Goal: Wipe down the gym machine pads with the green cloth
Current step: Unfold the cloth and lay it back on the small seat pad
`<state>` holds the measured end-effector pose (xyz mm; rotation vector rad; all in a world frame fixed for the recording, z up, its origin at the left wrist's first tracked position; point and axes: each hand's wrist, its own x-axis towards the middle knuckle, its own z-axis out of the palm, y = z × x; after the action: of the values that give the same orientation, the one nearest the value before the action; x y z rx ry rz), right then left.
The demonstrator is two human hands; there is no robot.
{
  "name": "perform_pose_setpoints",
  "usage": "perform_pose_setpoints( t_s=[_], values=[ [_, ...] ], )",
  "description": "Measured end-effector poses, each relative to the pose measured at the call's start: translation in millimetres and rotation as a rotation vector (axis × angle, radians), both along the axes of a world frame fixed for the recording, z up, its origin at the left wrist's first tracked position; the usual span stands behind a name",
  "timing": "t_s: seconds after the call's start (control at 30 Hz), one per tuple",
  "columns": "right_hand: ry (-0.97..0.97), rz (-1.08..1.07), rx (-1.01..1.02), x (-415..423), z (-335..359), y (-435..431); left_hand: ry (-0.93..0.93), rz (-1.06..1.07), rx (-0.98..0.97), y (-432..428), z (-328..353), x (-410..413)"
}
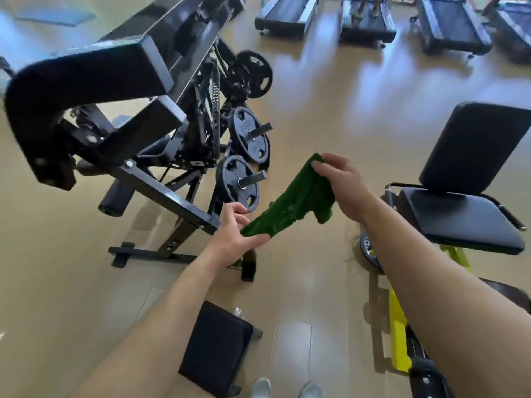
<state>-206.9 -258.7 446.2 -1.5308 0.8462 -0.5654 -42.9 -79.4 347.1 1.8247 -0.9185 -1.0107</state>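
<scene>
I hold the green cloth (290,202) stretched in the air between both hands, above the floor. My left hand (234,234) pinches its lower end and my right hand (343,179) grips its upper end. A black seat pad (462,222) and its upright back pad (474,145) stand to the right, apart from the cloth. A curved black shoulder pad (57,90) of a big black machine is at upper left. A small square black pad (215,346) sits low near my feet.
Weight plates (248,136) hang on pegs of the black machine frame (169,191). A yellow frame (398,326) carries the seat at right. Several treadmills (287,15) line the far side, and someone's legs (366,7) show on one. Tan floor lies between the machines.
</scene>
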Motion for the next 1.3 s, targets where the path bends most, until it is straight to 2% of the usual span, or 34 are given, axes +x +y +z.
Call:
perform_pose_setpoints(
  t_s=[0.1,0.13,0.17,0.2,0.3,0.33,0.4,0.47,0.53,0.6,0.7,0.77,0.83,0.9,0.93,1.07,1.13,1.2,1.3],
  values=[
    [-0.109,-0.006,0.141,9,4,33,-0.482,-0.039,0.024,31,-7,-4],
    [-0.144,-0.005,0.195,11,5,43,-0.598,-0.032,0.008,38,-14,-6],
    [-0.176,0.005,0.246,11,6,53,-0.633,-0.016,-0.012,47,-20,-9],
    [-0.205,0.023,0.289,11,6,62,-0.540,0.026,-0.049,54,-26,-11],
    [-0.254,0.080,0.327,2,7,82,0.176,0.212,-0.157,83,-38,-15],
    [-0.235,0.085,0.297,-4,5,87,0.338,0.261,-0.195,95,-39,-15],
    [-0.085,0.065,0.159,-18,-8,94,0.624,0.307,-0.261,121,-39,-14],
    [0.172,0.028,-0.029,-33,-32,100,0.753,0.330,-0.313,145,-34,-14],
    [0.426,0.029,-0.106,-49,-59,110,0.718,0.321,-0.319,164,-22,-16],
    [0.619,0.147,0.041,-65,-78,132,0.671,0.249,-0.312,173,-5,-21],
    [0.815,0.504,0.327,-71,-91,177,0.597,0.031,-0.245,176,19,-28],
    [0.791,0.617,0.319,-54,-96,204,0.551,-0.130,-0.186,178,30,-30],
    [0.572,0.634,0.190,-24,-95,225,0.520,-0.242,-0.134,183,36,-25],
    [0.287,0.665,0.167,3,-90,241,0.513,-0.282,-0.097,191,38,-11],
    [0.248,0.693,0.163,13,-88,247,0.535,-0.277,-0.093,197,36,-2],
    [0.453,0.754,0.000,47,-108,257,0.618,-0.223,-0.098,221,22,48],
    [0.468,0.657,-0.015,59,-122,261,0.624,-0.175,-0.059,228,10,77],
    [0.412,0.424,-0.032,67,-138,262,0.459,-0.187,0.044,228,-4,101],
    [0.400,0.172,-0.083,83,-154,257,-0.014,-0.256,0.232,218,-28,129]
  ],
)
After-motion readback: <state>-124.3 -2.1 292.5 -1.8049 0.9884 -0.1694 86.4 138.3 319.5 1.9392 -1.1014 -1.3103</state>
